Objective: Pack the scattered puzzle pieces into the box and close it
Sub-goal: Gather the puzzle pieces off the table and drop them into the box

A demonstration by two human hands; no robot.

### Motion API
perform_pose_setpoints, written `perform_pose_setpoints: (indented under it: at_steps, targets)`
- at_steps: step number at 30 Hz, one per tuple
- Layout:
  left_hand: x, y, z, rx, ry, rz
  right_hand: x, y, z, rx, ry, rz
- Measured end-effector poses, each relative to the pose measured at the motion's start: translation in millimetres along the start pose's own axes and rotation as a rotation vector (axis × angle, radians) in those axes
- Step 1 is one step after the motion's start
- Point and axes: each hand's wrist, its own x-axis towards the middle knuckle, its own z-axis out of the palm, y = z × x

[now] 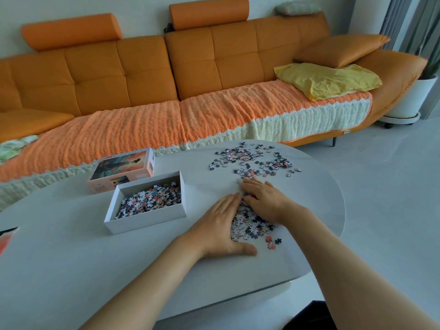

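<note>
A: Puzzle pieces: nearest heap sits between both hands, toward the near right edge of the counter. Hands?
B: Left hand flat, fingers straight, its edge pressed to the counter on the heap's left side. Right hand laid over the heap's far side, fingers loosely bent, nothing pinched. Both open, cupping the heap. A few strays lie just right of it, outside the cup.
A: Handling?
B: My guess: thin card, very light, loose, slides easily on the smooth top. Pinching singly is slow. Better to scoop with both palms at the heap's edges, squeeze gently and lift low. Bits will likely spill through the gaps.
A: Box?
B: Box open, left of the hands, mid-counter, part filled with pieces. Stiff card walls, light, may skid if bumped. Lid just behind it, by the far left edge, picture side up.
A: Farther?
B: Second scatter spread thin by the far right edge, well apart from the box. Orange sofa beyond.
</note>
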Motion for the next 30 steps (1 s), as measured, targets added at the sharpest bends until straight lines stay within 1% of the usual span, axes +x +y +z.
perform_pose_setpoints:
  at_steps: [1, 6, 8, 9, 11, 13, 15, 16, 18, 21, 25, 28, 30]
  targets:
    - [-2, -1, 1, -0.009, 0.021, -0.003, 0, -3, -1, 0.007, -0.005, -0.012]
    - [-6, -6, 3, -0.098, 0.205, 0.016, -10, -14, -6, 0.2, 0.081, -0.006]
    - [-5, -7, 5, -0.079, 0.228, 0.003, -15, -11, -6, 0.273, 0.135, 0.022]
    - [-5, -6, 5, -0.067, 0.209, -0.015, -17, -8, -7, 0.288, 0.175, 0.046]
    - [-2, -6, 4, -0.012, 0.111, -0.055, -25, -1, -8, 0.22, 0.205, 0.108]
    - [3, -6, 3, 0.054, 0.013, -0.055, -34, 2, -2, 0.043, 0.124, 0.149]
    - [5, -5, 2, 0.062, -0.01, -0.011, -44, -4, 11, -0.074, 0.04, 0.174]
    - [5, -5, 2, 0.055, -0.001, 0.011, -48, -10, 18, -0.096, 0.028, 0.184]
    - [1, -7, 3, 0.037, 0.036, 0.039, -53, -24, 29, -0.107, 0.058, 0.179]
    - [-11, -10, 6, -0.039, 0.105, 0.033, -54, -40, 39, -0.131, 0.109, 0.151]
    - [-32, -17, 6, -0.137, 0.199, 0.017, -45, -56, 46, -0.038, 0.133, 0.113]
    - [-53, -27, 3, -0.241, 0.263, 0.011, -38, -80, 61, 0.017, 0.176, 0.041]
    - [-71, -35, 1, -0.261, 0.293, -0.005, -37, -97, 71, 0.015, 0.229, -0.017]
